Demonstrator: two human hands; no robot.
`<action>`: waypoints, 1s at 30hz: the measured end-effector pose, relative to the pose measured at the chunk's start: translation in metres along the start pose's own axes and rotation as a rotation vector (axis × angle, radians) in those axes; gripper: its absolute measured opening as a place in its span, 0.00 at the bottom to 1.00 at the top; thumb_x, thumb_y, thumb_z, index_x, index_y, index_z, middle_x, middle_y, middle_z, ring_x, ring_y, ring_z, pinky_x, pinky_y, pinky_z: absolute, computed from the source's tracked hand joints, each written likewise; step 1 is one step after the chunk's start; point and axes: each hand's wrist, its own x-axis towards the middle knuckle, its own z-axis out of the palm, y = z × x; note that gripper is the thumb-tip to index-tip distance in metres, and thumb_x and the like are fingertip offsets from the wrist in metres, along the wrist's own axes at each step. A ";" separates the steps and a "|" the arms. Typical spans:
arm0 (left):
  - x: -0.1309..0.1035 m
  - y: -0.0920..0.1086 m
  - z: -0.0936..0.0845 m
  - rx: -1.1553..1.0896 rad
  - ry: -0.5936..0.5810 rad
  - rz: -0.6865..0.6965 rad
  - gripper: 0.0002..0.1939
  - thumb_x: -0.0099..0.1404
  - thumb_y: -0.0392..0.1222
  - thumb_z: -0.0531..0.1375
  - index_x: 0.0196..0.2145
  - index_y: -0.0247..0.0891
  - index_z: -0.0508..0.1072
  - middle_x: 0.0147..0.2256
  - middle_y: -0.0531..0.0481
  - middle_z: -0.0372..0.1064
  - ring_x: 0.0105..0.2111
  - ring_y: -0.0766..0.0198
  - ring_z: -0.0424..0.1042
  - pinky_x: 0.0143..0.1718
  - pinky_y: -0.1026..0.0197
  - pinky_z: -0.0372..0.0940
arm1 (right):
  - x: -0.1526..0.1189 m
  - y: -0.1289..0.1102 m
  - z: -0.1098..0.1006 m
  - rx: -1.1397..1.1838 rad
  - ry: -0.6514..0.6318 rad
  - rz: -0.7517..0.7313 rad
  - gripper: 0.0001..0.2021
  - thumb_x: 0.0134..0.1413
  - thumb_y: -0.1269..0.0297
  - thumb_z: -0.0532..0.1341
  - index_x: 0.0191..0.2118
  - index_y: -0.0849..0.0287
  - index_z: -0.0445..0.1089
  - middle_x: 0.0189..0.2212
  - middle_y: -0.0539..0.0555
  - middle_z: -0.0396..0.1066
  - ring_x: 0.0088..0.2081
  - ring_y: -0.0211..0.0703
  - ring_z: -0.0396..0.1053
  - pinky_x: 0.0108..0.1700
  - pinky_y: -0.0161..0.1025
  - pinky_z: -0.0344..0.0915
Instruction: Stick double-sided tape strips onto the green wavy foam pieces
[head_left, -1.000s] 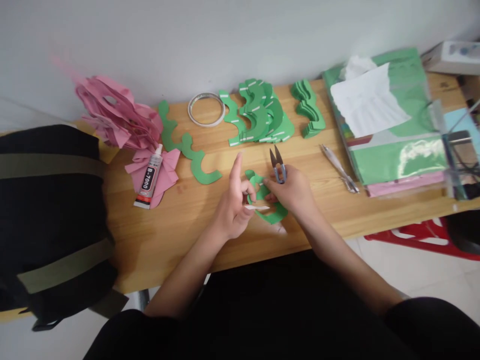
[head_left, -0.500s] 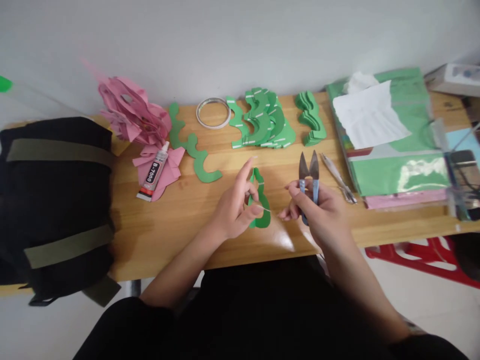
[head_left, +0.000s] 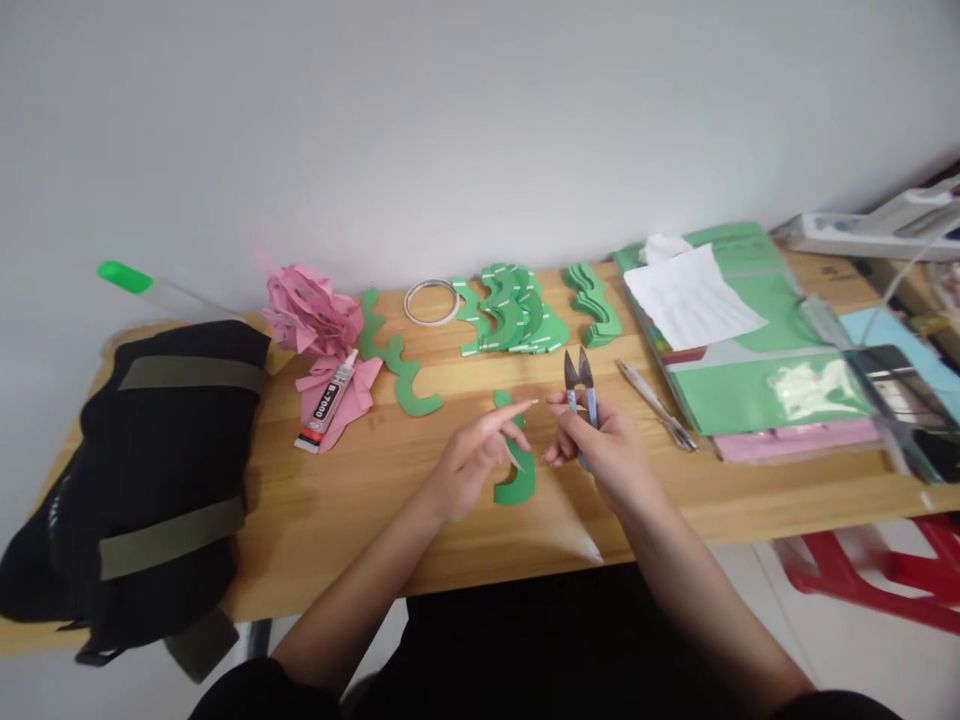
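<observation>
My left hand (head_left: pixel 472 460) is over a wavy green paper cutout (head_left: pixel 517 488) on the table, its index finger stretched out to the right. A thin pale strip (head_left: pixel 516 457) shows by its thumb and middle finger; whether they pinch it I cannot tell. Close on the right, my right hand (head_left: pixel 600 440) is wrapped round blue-handled thread snips (head_left: pixel 579 375), their blades spread and pointing away from me. The fingertips of both hands nearly meet. Part of the cutout is hidden under my left hand.
Behind my hands lie a roll of tape (head_left: pixel 431 303), stacked green cutouts (head_left: pixel 514 315) and more cutouts (head_left: pixel 592 305). On the left are a black bag (head_left: pixel 180 440), pink paper (head_left: pixel 315 310) and a glue tube (head_left: pixel 328 402). A pen (head_left: pixel 652 400) and green packets (head_left: pixel 765 395) lie right.
The view has tilted up, showing more wall. My hands are closer together, and my left index finger now points right instead of up. The green cutout now looks flatter on the table.
</observation>
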 end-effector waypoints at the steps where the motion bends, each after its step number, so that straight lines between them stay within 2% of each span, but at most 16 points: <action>1: 0.000 0.001 0.000 0.031 0.005 0.010 0.41 0.69 0.69 0.39 0.62 0.35 0.65 0.35 0.44 0.72 0.28 0.65 0.64 0.32 0.60 0.62 | -0.001 0.000 -0.001 -0.009 0.013 -0.010 0.20 0.38 0.51 0.69 0.33 0.59 0.68 0.09 0.39 0.59 0.14 0.37 0.67 0.19 0.31 0.63; 3: 0.000 0.005 -0.001 0.183 0.010 0.075 0.40 0.70 0.68 0.39 0.62 0.36 0.64 0.35 0.44 0.72 0.29 0.64 0.66 0.34 0.59 0.62 | -0.003 -0.001 -0.002 -0.021 0.021 -0.013 0.19 0.38 0.50 0.70 0.30 0.59 0.68 0.09 0.40 0.59 0.13 0.36 0.66 0.18 0.30 0.62; 8: 0.000 0.015 0.001 0.915 0.009 0.370 0.44 0.68 0.70 0.39 0.63 0.30 0.63 0.34 0.43 0.71 0.34 0.56 0.67 0.35 0.55 0.59 | -0.006 -0.005 -0.007 0.034 -0.098 0.112 0.21 0.36 0.46 0.69 0.26 0.60 0.70 0.07 0.40 0.55 0.12 0.34 0.64 0.16 0.30 0.61; 11: 0.000 0.017 0.004 1.153 -0.003 0.432 0.47 0.67 0.70 0.34 0.61 0.29 0.66 0.32 0.44 0.69 0.32 0.57 0.64 0.33 0.56 0.55 | -0.007 -0.008 -0.010 0.080 -0.155 0.160 0.20 0.37 0.46 0.69 0.24 0.59 0.69 0.07 0.40 0.55 0.11 0.34 0.63 0.16 0.29 0.60; 19: -0.002 0.019 0.006 1.278 0.012 0.490 0.45 0.68 0.69 0.34 0.61 0.33 0.67 0.33 0.45 0.66 0.33 0.57 0.60 0.34 0.56 0.52 | -0.009 -0.010 -0.017 0.132 -0.196 0.187 0.18 0.39 0.50 0.71 0.23 0.59 0.68 0.06 0.40 0.54 0.11 0.33 0.61 0.16 0.30 0.60; 24: 0.000 0.021 0.005 1.296 0.010 0.512 0.44 0.67 0.70 0.37 0.61 0.34 0.68 0.32 0.45 0.66 0.32 0.56 0.59 0.34 0.56 0.50 | -0.011 -0.010 -0.020 0.125 -0.194 0.193 0.24 0.34 0.53 0.74 0.13 0.57 0.58 0.08 0.41 0.53 0.12 0.31 0.60 0.16 0.29 0.59; 30: -0.001 0.021 0.003 1.279 -0.004 0.499 0.43 0.66 0.72 0.39 0.61 0.39 0.67 0.35 0.45 0.68 0.33 0.57 0.60 0.35 0.57 0.51 | -0.012 -0.010 -0.024 0.164 -0.236 0.205 0.26 0.31 0.53 0.75 0.12 0.56 0.55 0.08 0.39 0.50 0.11 0.27 0.55 0.15 0.28 0.58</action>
